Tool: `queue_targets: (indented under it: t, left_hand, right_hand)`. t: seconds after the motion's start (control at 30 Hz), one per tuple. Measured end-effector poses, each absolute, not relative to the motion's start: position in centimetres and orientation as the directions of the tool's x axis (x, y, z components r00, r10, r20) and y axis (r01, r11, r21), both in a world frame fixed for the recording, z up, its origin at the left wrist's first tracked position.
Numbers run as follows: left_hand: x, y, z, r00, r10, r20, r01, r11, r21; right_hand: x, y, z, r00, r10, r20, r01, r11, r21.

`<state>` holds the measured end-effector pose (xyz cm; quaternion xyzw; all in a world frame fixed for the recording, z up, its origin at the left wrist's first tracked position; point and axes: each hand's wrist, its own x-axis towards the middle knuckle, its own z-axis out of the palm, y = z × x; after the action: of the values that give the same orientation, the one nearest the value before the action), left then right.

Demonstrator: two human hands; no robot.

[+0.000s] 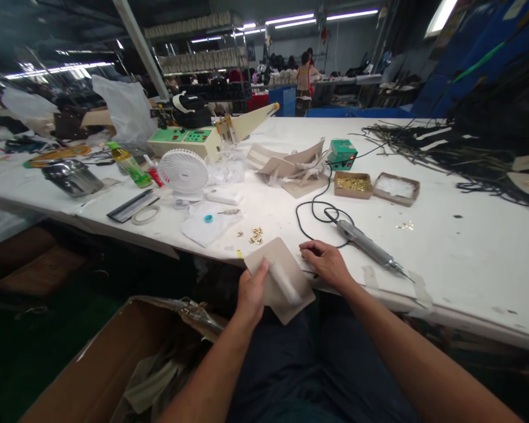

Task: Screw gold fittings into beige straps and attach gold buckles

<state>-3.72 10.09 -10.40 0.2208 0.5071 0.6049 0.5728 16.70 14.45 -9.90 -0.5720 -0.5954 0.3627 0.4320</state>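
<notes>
- A worker's left hand (252, 292) clamps a flat, beige, rectangular panel with a smooth face (273, 296), thumb on top, at the near edge of a long white worktable (445, 258).
- Across the panel's face lies a narrow, whitish, soft-looking strip (285, 283); whether it is fixed there cannot be told.
- The right hand (328, 263), fingers curled, rests at the table's edge just right of the panel, apart from the left; whether it pinches anything small cannot be told.
- The panel looks light and fairly stiff, likely to bend under force and perhaps a little slippery; a broad hold along its left edge, clear of the strip, should suit it best.
- On the far side of the panel, small, shiny, gold-coloured metal fittings (256, 236) lie in a loose cluster.
- To the right, a grey, pen-shaped power screwdriver (370, 244) points its tip toward the near edge.
- Farther off sits a heap of curved beige pieces (268, 161).
</notes>
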Motion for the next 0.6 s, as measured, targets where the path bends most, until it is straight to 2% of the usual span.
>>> queue_targets:
  t: [0.1,0.2,0.37,0.47,0.6]
  left_hand:
    - [-4.9,10.8,-7.2,-0.309,0.914,-0.262,-0.48,0.088,0.873]
    - [-7.1,11.5,-3.5,-0.454,0.88,-0.143,-0.452,-0.089,0.887]
    - [-11.3,11.8,0.3,-0.665,0.728,0.165,-0.222,-0.403,0.888]
    - [-12.9,11.0,0.6,-0.69,0.667,0.28,-0.095,-0.467,0.879]
    - [-13.8,9.2,-0.1,-0.693,0.639,0.334,0.02,-0.447,0.894]
  right_hand:
    - [16.8,14.6,-10.1,0.036,0.996,0.083,0.343,0.066,-0.937]
    - [16.9,14.6,-10.2,0.034,0.997,0.072,0.332,0.057,-0.942]
    - [17.0,14.4,-10.2,0.019,0.997,0.07,0.347,0.059,-0.936]
    - [16.9,14.3,-10.1,0.026,0.997,0.073,0.362,0.059,-0.93]
    - [16.7,14.0,-9.9,0.044,0.996,0.08,0.393,0.056,-0.918]
